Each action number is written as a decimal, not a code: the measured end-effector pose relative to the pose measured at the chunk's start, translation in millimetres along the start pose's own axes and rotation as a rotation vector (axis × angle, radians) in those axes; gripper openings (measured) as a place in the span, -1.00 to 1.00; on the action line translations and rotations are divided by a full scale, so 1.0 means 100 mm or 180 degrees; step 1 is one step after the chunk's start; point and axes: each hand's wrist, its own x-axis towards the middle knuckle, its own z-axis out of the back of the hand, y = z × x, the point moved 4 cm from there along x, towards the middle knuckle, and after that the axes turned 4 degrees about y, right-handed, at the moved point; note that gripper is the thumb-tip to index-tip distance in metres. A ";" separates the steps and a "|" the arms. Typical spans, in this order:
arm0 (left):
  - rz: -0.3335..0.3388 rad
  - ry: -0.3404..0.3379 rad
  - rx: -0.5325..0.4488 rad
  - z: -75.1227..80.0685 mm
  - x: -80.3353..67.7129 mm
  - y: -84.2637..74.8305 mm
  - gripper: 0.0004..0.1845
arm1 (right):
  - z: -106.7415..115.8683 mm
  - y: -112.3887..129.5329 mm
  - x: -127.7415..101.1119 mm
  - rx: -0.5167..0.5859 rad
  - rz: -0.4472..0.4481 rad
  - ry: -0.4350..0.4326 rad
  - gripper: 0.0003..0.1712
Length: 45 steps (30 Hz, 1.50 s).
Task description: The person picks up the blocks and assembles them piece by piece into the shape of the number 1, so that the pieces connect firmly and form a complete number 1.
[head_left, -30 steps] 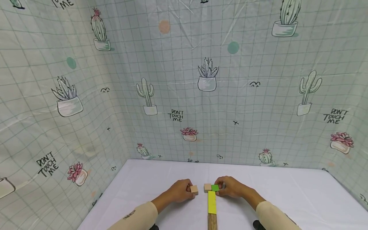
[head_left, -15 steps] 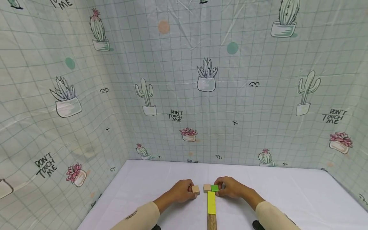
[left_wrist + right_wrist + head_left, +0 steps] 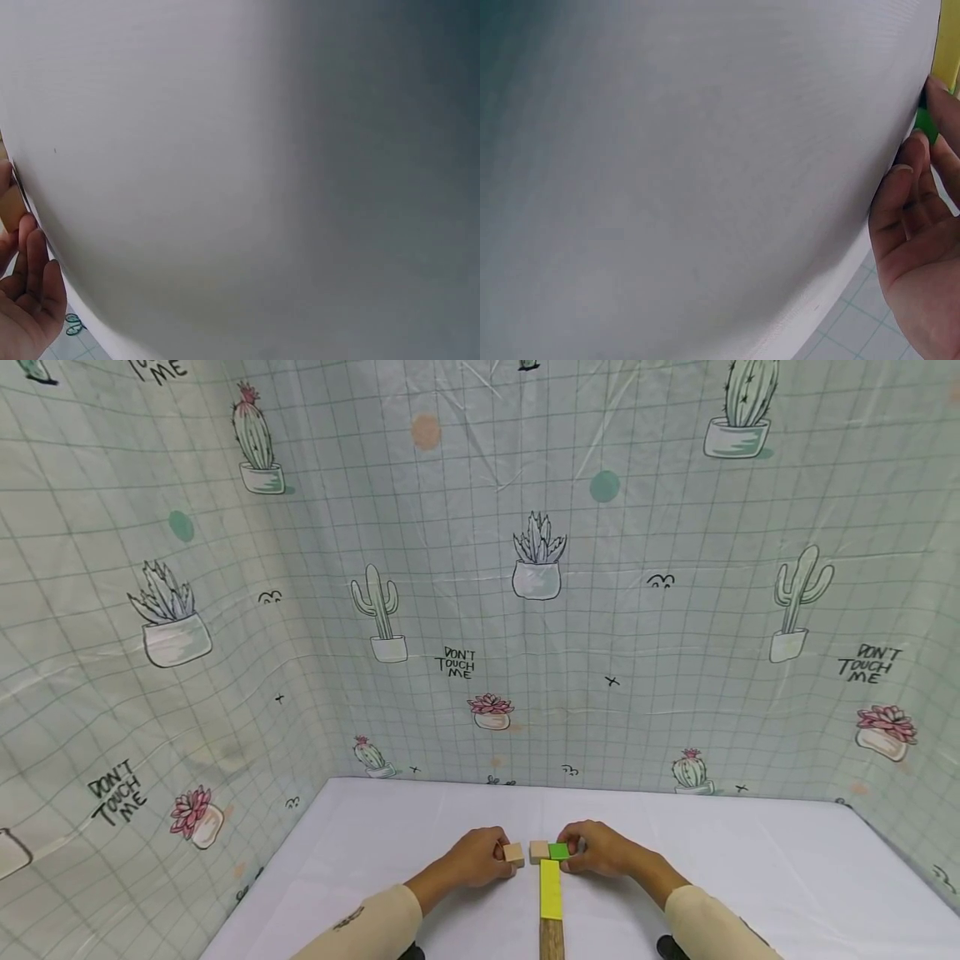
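Note:
A plain wooden cube (image 3: 513, 854) is pinched between thumb and fingers of my left hand (image 3: 476, 857). Just right of it, a small gap away, a second wooden block (image 3: 538, 852) sits against a green block (image 3: 558, 851). My right hand (image 3: 600, 849) pinches that green block from its right side; the right wrist view shows the green block (image 3: 927, 124) between thumb and fingers. A long yellow block (image 3: 551, 889) runs toward me from below this pair. End to end with it lies a brown wood-grained block (image 3: 551, 938), cut off by the frame's bottom edge.
A white cloth-covered table (image 3: 420, 810) carries the blocks. Behind and beside it hangs a pale grid curtain (image 3: 570, 635) printed with cacti. Dark wrist straps (image 3: 670, 947) show under the sleeves.
My left hand has shifted slightly right with the wooden cube, narrowing the gap to the other wooden block. The right hand stays on the green block.

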 end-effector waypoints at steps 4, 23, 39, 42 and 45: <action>0.0047 0.0003 0.0023 -0.02 0.03 0.00 -0.76 | 0.00 -0.01 0.01 -0.0012 -0.0016 -0.0003 -0.74; 0.0058 -0.0014 -0.0026 -0.03 0.06 -0.05 -0.77 | 0.00 -0.02 0.01 -0.0014 -0.0020 -0.0018 -0.74; 0.0066 -0.0026 0.0011 -0.05 0.11 -0.02 -0.76 | 0.01 0.01 -0.01 0.0031 0.0095 -0.0025 -0.73; 0.0084 -0.0022 -0.0005 -0.05 0.11 -0.03 -0.76 | 0.01 0.00 -0.01 0.0031 0.0098 -0.0033 -0.73; 0.0105 -0.0026 -0.0010 -0.06 0.11 -0.05 -0.76 | 0.01 0.00 -0.01 0.0032 0.0093 -0.0039 -0.73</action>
